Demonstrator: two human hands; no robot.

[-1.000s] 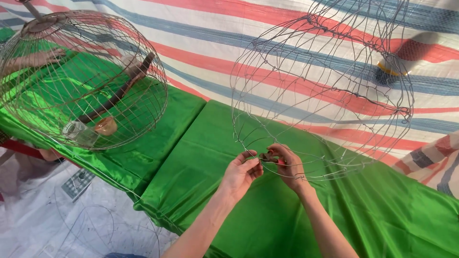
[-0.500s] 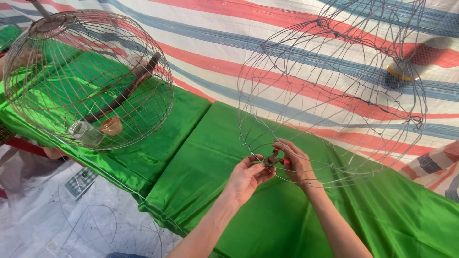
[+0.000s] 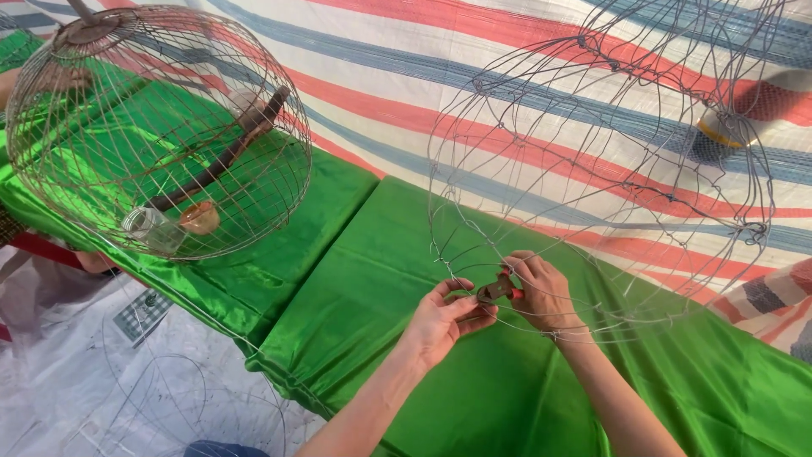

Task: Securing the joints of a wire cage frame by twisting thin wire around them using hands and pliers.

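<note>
Left hand [image 3: 444,317] pinched on bottom ring of wire frame [image 3: 592,169]; pliers [image 3: 497,290] clenched in right hand [image 3: 541,292] at same joint. Frame rested on green cloth [image 3: 474,389]; judged light, springy, easily bent, best held at ring. Finished cage [image 3: 156,127] seen far left.

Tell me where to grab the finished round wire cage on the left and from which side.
Take the round wire cage by the disc and short stem at its top, coming from above. It sits upright on the green cloth, and the wires gather there into one firm point; the thin sides would probably flex.
</note>
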